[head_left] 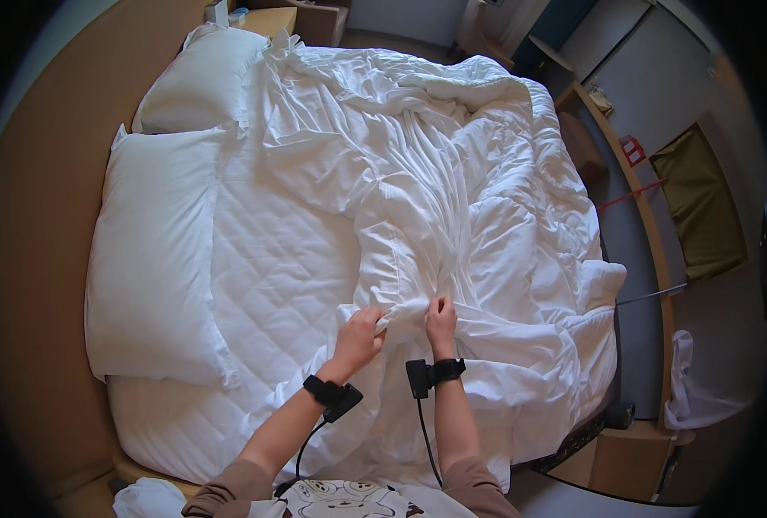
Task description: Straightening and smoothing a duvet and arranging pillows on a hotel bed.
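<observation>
A rumpled white duvet point(504, 233) covers the right and far parts of the bed, gathered into long folds that run toward me. My left hand point(362, 338) is closed on a bunched edge of it, near the middle of the bed. Just to the right, my right hand point(440, 319) pinches another fold of the same cloth. Between the two hands a short stretch of duvet is pulled up. The quilted white mattress cover point(284, 237) lies bare to the left of the duvet. Fingertips of both hands are partly hidden in the fabric.
Two white pillows, a near one point(155, 259) and a far one point(202, 82), lie along the brown headboard point(38, 259). A wooden nightstand point(267, 21) stands beyond the bed. On the right runs a long wooden ledge point(651, 233). Cables trail from black straps on both wrists.
</observation>
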### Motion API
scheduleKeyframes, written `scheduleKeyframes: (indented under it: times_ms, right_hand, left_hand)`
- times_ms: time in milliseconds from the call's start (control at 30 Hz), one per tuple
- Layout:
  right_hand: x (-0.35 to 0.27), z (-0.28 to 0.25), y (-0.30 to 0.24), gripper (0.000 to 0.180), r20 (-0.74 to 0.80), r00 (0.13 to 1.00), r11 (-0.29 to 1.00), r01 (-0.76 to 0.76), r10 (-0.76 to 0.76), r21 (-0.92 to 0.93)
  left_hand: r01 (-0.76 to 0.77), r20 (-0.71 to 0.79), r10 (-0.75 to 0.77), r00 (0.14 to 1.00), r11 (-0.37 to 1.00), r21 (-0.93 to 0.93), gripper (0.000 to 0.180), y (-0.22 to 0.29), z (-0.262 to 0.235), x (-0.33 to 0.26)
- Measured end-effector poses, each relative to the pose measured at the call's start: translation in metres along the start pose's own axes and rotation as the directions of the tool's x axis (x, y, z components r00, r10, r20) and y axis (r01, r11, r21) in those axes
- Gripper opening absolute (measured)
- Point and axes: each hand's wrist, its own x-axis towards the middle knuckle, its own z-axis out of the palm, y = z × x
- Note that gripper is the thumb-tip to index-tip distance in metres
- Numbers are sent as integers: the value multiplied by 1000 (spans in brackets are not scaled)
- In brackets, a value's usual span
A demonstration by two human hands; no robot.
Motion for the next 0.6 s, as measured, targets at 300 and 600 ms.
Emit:
scheduleKeyframes:
  times_ms: [300, 600]
  right_hand:
    - [-11, -4, -69, 56, 426, 902, 838, 288, -74, -464]
    - [-55, -8, -80, 65, 421, 899, 865, 304, -121, -400]
  left_hand:
    - [249, 483, 27, 875, 830, -498, 24, -62, 36, 22]
    - [405, 257, -317, 913, 784, -471, 31, -68, 48, 90]
